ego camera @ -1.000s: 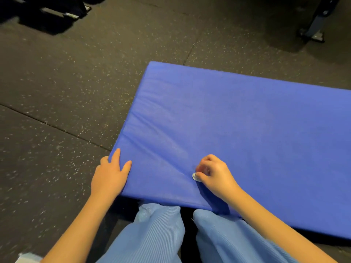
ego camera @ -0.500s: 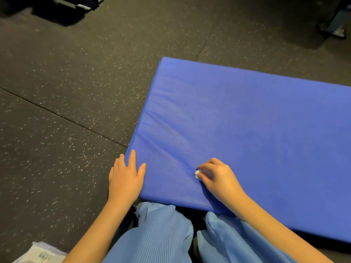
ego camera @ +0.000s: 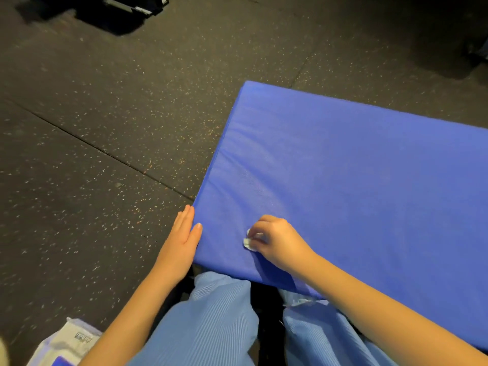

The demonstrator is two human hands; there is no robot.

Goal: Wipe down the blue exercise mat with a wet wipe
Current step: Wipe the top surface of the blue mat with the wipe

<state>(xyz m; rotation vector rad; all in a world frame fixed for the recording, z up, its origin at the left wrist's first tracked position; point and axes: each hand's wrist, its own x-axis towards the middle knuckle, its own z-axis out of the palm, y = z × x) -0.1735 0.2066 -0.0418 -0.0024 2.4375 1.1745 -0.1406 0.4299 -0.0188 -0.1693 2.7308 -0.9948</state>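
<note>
Blue mat (ego camera: 356, 194) lies flat on the dark speckled floor (ego camera: 105, 128), filling the view from 1 to 5 o'clock. Its near-left corner is close to the person's knees. R hand (ego camera: 280, 241) sits on the mat's top near that corner, approx 6 o'clock from centre. Its fingers are curled, pinching a small wadded white wipe (ego camera: 247, 243) down against the fabric. L hand (ego camera: 182, 239), at the 9 o'clock side of the R hand, lies flat w/ fingers straight and together along the mat's left edge, thumb tip on the top surface; it grips nothing. 2 light blue ribbed trouser legs (ego camera: 211, 326) show at 6 o'clock. A white packet (ego camera: 66, 339) lies on the floor at 7 o'clock. Dark equipment (ego camera: 126, 11) at 11 o'clock is too dim to identify.
</note>
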